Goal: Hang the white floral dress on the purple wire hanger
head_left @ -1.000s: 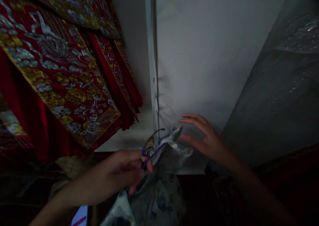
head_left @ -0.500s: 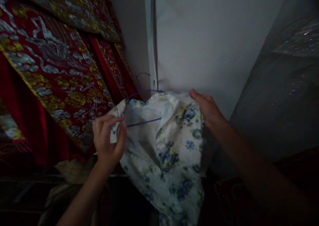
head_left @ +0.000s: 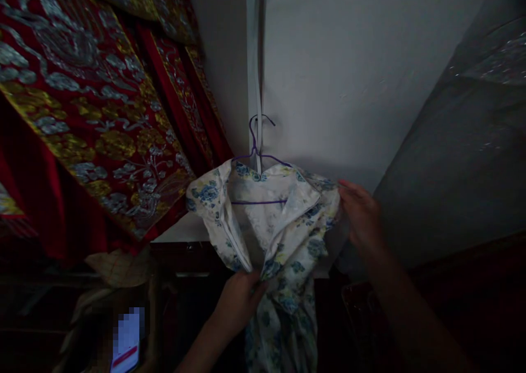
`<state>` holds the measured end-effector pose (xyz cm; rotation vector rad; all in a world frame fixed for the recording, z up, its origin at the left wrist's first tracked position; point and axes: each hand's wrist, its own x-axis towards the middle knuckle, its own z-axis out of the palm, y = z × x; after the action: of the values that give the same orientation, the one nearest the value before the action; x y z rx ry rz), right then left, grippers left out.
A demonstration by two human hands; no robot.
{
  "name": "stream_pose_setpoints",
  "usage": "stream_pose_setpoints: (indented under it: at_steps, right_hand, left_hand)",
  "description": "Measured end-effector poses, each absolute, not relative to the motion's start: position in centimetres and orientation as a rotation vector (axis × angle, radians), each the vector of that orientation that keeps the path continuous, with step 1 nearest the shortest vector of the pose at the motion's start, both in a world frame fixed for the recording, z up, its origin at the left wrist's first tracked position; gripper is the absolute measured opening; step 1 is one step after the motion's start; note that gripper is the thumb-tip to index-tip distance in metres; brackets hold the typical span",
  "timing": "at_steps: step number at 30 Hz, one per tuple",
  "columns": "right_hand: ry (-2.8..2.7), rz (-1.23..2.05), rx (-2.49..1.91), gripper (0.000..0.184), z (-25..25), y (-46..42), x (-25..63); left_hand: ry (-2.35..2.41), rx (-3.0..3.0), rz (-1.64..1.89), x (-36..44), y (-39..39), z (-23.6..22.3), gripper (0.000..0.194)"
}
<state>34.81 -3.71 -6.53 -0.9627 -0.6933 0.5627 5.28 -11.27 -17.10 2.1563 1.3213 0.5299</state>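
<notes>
A white dress with blue flowers [head_left: 283, 236] hangs on a thin purple wire hanger [head_left: 257, 143], whose hook sits against the white wall. My left hand [head_left: 240, 299] is closed on the dress's front opening, low at its middle. My right hand [head_left: 361, 217] grips the dress at its right shoulder, fingers curled on the cloth. The lower skirt drops out of sight into the dark.
Red garments with gold and silver embroidery [head_left: 94, 104] hang at the left. A grey glittery fabric [head_left: 460, 143] hangs at the right. A white strip [head_left: 255, 61] runs down the wall. A phone-like lit object [head_left: 125, 343] lies low at the left.
The dress went from bunched in my left hand to hanging spread on its hanger against the wall. My left hand dropped from the left shoulder to the front opening; the right stayed at the right shoulder.
</notes>
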Motion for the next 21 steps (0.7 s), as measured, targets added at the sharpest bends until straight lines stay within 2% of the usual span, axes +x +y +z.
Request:
stream_pose_setpoints:
  at_steps: [2, 5, 7, 10, 12, 15, 21]
  right_hand:
    - [-0.621, 0.352, -0.937, 0.037, -8.3, -6.0, 35.0]
    - [-0.317, 0.275, -0.893, 0.025, -13.4, -11.3, 32.3]
    - [-0.347, 0.501, -1.065, 0.022, -17.3, -14.8, 28.6]
    - [-0.813, 0.978, -1.158, 0.026, -21.0, -17.9, 22.8]
    - [-1.047, 1.005, -1.135, 0.024, -21.2, -18.1, 20.4]
    - [-1.259, 0.846, -1.103, 0.018, -19.6, -17.0, 19.4]
    - [-1.281, 0.986, -1.008, 0.033, -19.1, -16.3, 19.2]
  left_hand:
    - [1.332, 2.056, 0.774, 5.9, -12.9, -18.4, 0.03]
    - [1.324, 1.925, 1.137, 7.3, -14.8, -19.7, 0.034]
    - [1.313, 1.835, 1.321, 8.2, -15.8, -20.4, 0.032]
    - [1.268, 1.73, 1.481, 8.9, -17.0, -21.0, 0.026]
    - [1.26, 1.674, 1.531, 8.6, -17.5, -20.9, 0.022]
    - [1.266, 1.66, 1.545, 7.2, -17.7, -20.1, 0.019]
    - [1.145, 1.882, 1.413, 4.4, -17.2, -18.5, 0.032]
